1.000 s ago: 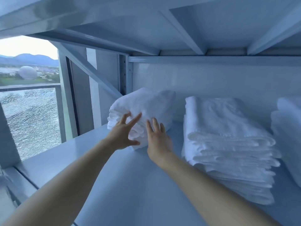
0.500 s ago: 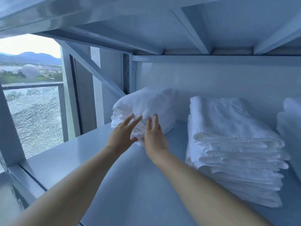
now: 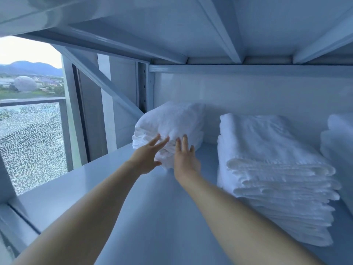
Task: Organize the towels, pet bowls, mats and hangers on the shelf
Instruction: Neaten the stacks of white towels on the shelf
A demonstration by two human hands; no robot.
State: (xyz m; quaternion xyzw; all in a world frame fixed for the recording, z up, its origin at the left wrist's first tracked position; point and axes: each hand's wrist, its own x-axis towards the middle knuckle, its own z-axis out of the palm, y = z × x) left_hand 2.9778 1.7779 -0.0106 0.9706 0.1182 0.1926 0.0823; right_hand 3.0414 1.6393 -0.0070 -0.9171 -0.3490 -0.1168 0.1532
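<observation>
We noted the folded towel stack (image 3: 172,121) at the shelf's (image 3: 107,190) back-left corner, straight ahead. Left hand (image 3: 146,159) and right hand (image 3: 186,162), fingers straight and grasping nothing, lay against its near face, equally close.

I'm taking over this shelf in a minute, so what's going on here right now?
A person reaches into the shelf with both bare hands. The left hand and right hand lie with straight fingers against the front of a small towel stack in the back left corner; neither grips it. A bigger towel stack sits apart to its right, and a third stack shows at the right edge. No bowls, mats or hangers are in view.
</observation>
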